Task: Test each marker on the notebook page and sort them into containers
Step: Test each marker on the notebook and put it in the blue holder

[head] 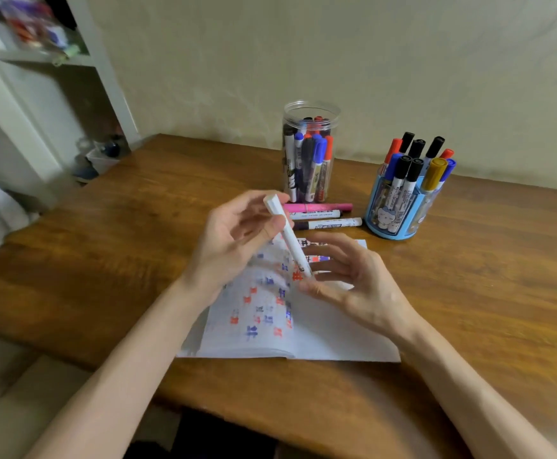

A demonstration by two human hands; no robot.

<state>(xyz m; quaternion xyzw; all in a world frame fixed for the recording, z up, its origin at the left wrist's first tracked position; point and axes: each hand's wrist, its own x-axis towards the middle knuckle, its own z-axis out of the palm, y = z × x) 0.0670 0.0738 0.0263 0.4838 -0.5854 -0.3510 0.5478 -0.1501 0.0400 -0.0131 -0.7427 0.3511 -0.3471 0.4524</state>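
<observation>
Brown wooden table (469, 293); open white notebook (320, 336) near its front edge, placed beneath the hands for test marks. Clear plastic jar (310, 154) and blue round holder (399, 207), both stocked, stand toward the far edge as sorting bins. Left hand (234, 236) pinches a slim white marker (287, 236) tilted over the page; right hand (353, 286), fingers loosely spread, meets its lower end, grip indistinct, probably uncapping.

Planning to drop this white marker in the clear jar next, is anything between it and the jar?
Nothing visible blocks it. The white marker in your left hand is above the notebook; the clear jar has no lid. Three loose markers lie before it, flat on the table.
</observation>
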